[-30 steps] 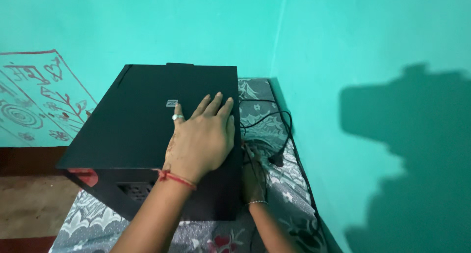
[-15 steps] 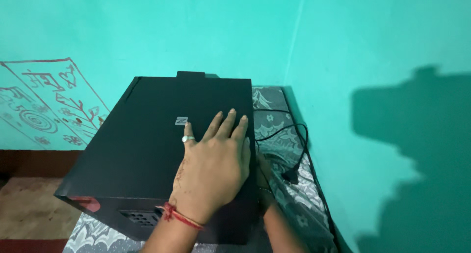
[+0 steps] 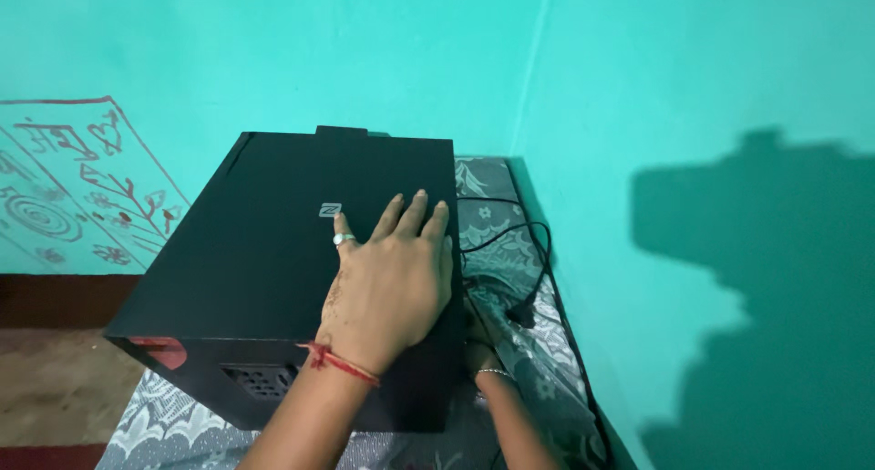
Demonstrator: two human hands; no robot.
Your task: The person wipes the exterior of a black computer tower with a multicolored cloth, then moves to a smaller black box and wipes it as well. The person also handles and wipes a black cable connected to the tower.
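The left hand (image 3: 392, 283) lies flat and open on top of the black computer case (image 3: 273, 260), steadying it on the patterned bedsheet (image 3: 519, 251). The right hand (image 3: 480, 338) reaches beside the case toward black cables (image 3: 529, 278); its grip is hidden.

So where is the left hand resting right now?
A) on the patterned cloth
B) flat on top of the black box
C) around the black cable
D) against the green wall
B: the left hand lies palm down, fingers spread, on the top of the black box.
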